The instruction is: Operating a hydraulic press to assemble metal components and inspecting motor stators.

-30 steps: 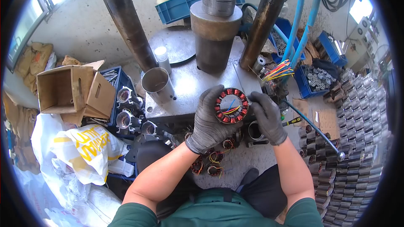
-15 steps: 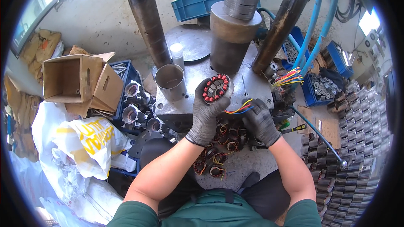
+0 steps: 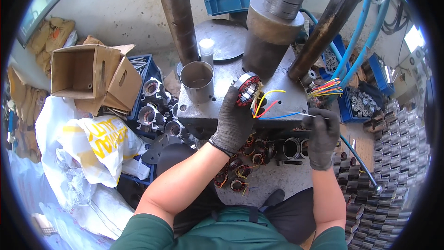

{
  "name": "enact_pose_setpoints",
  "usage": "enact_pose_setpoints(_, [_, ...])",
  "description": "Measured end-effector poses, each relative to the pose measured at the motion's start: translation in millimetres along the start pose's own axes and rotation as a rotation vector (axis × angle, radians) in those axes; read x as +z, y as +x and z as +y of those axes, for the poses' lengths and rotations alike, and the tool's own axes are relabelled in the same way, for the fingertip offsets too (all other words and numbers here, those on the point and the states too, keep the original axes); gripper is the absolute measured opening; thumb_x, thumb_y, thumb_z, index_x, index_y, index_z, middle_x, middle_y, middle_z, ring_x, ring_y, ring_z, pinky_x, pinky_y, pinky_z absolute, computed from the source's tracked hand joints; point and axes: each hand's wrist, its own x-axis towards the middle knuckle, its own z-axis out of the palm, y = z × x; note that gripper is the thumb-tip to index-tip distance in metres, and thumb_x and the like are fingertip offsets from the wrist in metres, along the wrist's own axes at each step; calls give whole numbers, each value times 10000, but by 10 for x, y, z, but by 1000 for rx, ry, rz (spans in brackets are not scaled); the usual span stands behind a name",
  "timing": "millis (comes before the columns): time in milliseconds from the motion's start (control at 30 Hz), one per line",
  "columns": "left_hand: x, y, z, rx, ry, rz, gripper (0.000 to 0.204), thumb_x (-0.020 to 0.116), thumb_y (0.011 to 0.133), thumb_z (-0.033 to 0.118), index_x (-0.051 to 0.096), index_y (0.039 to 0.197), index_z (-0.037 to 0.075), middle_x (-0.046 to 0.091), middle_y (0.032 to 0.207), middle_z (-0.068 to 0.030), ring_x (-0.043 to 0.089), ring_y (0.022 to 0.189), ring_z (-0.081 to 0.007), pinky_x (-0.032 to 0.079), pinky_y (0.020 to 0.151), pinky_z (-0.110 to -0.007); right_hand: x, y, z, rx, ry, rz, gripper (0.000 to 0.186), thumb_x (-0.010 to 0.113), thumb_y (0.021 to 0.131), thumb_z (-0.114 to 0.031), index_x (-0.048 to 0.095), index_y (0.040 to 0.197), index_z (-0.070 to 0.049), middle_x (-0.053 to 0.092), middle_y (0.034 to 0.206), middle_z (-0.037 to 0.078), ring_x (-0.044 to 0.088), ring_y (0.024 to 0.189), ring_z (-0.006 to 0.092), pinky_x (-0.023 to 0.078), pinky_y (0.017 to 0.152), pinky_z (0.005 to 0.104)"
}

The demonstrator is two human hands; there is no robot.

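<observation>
While the gloved left grip [image 3: 235,122] is closed around the side of a wound metal ring [image 3: 246,88], that ring is tilted, raised just above the front part of the metal worktop [image 3: 226,71]. Clock directions are taken from the ring. A yellow wire [image 3: 270,92] and a red wire [image 3: 269,108] stick out from it toward three and four o'clock, and a blue wire [image 3: 282,116] runs toward four, up to the gloved right grip [image 3: 323,139]. There the fingers are bent and narrow, with a thin pale strip across them; whether they pinch the wire, I cannot tell. On the worktop, a hollow steel cylinder [image 3: 197,83] is upright at nine o'clock, a white cylinder [image 3: 206,51] near half past ten, and a thick metal column [image 3: 269,41] at one. More wound rings [image 3: 239,185] lie on the floor at six; stacked metal sleeves [image 3: 393,143] fill four.
</observation>
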Motion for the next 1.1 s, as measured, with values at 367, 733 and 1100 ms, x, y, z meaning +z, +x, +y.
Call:
enact_pose_setpoints(367, [116, -48, -208, -232, -37, 8, 925, 668, 935, 776, 548, 1536, 82, 682, 1404, -189, 673, 1277, -357, 526, 1122, -537, 254, -536, -126, 514, 237, -292, 316, 740, 1048, -315, 743, 1123, -8, 782, 963, 109, 734, 842, 165, 568, 702, 307])
enact_pose_setpoints(733, [128, -108, -288, -290, 107, -47, 1039, 786, 865, 741, 497, 1541, 7, 636, 1451, -187, 621, 1351, -328, 479, 1210, -501, -133, -291, -566, -259, -126, -245, 223, 605, 1037, -197, 708, 1098, -8, 736, 1008, 127, 680, 843, 207, 560, 838, 358])
enact_pose_setpoints(1100, [294, -282, -431, -389, 294, -58, 995, 752, 880, 789, 571, 1488, 23, 700, 1340, -155, 698, 1223, -272, 556, 1123, -436, -72, -261, -538, -329, -266, -399, 211, 648, 1011, -131, 717, 1140, 22, 741, 1050, 155, 718, 954, 258, 578, 867, 381])
